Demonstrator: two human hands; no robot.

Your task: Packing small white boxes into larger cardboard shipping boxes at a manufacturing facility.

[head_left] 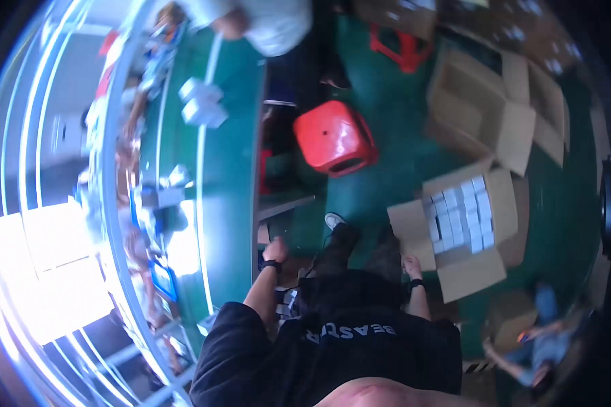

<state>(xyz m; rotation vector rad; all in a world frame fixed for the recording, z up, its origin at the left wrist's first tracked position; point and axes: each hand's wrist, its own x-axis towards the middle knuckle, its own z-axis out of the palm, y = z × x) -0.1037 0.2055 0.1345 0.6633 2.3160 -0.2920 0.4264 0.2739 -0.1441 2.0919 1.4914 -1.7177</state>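
Carton (472, 275) of white boxes (460, 214): right hand (412, 266) beside it, left hand (275, 251) well apart; grips I cannot tell. I judge carton handling underway, steady hold needed next.

Open brown ctn (411, 227) nr R hand (411, 264) holds white bxs (463, 209) in rows.

Person's own body, seen from above. Torso: a loose black T-shirt (349, 349) with short, wide sleeves, the left sleeve (232, 332) plain and dark; across the front, one line of pale grey block lettering (375, 331), inverted in this view. Wrists: a black band (271, 264) on the left and a second black band (416, 283) on the right; left hand (275, 249) and right hand (411, 266) both bare. Legs: dark trousers (385, 256). Foot: one shoe (333, 220), whitish, its finer detail blurred
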